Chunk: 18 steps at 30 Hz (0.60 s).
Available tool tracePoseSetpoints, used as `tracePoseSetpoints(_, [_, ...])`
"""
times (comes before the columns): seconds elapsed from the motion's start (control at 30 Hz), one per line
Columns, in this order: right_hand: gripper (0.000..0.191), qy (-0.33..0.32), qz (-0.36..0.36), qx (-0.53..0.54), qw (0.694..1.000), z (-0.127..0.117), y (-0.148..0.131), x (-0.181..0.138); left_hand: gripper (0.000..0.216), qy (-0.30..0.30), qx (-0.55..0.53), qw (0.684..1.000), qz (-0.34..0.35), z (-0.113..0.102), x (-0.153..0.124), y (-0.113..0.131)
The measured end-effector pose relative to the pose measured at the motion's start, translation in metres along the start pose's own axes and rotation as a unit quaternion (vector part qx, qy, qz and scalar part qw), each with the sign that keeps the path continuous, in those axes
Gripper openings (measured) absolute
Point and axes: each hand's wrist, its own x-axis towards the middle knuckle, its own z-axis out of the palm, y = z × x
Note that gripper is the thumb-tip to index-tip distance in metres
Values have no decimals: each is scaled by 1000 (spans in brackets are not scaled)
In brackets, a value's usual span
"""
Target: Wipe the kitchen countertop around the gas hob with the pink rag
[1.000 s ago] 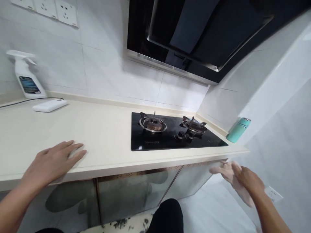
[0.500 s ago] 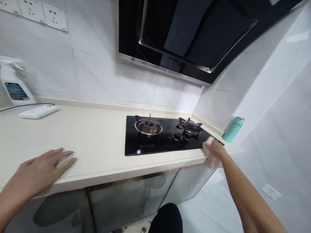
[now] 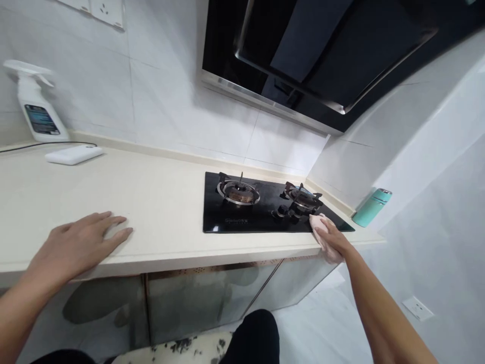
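My right hand point(image 3: 333, 236) presses a pale pink cloth point(image 3: 321, 225) onto the front right part of the black gas stove point(image 3: 261, 222). Part of that cloth hangs over the counter's front edge. Two burners sit on the stove, a left burner point(image 3: 239, 193) and a right burner point(image 3: 303, 198), with control knobs point(image 3: 282, 211) between them near the front. Flat on the cream countertop point(image 3: 159, 202), left of the stove, rests my left hand point(image 3: 81, 240), fingers spread and holding nothing.
A white spray bottle point(image 3: 41, 116) stands at the back left, behind a white power bank point(image 3: 74, 154) with a black cable. A teal flask point(image 3: 372, 208) is at the counter's right end. Overhead hangs a black range hood point(image 3: 303, 55). Cabinet doors point(image 3: 197, 303) lie below.
The view has shifted, so the counter items appear farther right. My right hand with the cloth has moved slightly inward over the stove's front right. My left hand remains flat on the counter.
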Motion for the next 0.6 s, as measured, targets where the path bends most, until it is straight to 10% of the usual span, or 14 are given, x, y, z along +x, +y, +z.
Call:
tracePoseSetpoints(0.3, [68,-28,-161,29,986,55,-114,-63,58,-10,-20,1000,-12,-9,-11,17])
tracePoseSetpoints(0.6, [56,-89,-454,30,886,63,-273,-97,62,30,-82,996,-17,-9,-20,22])
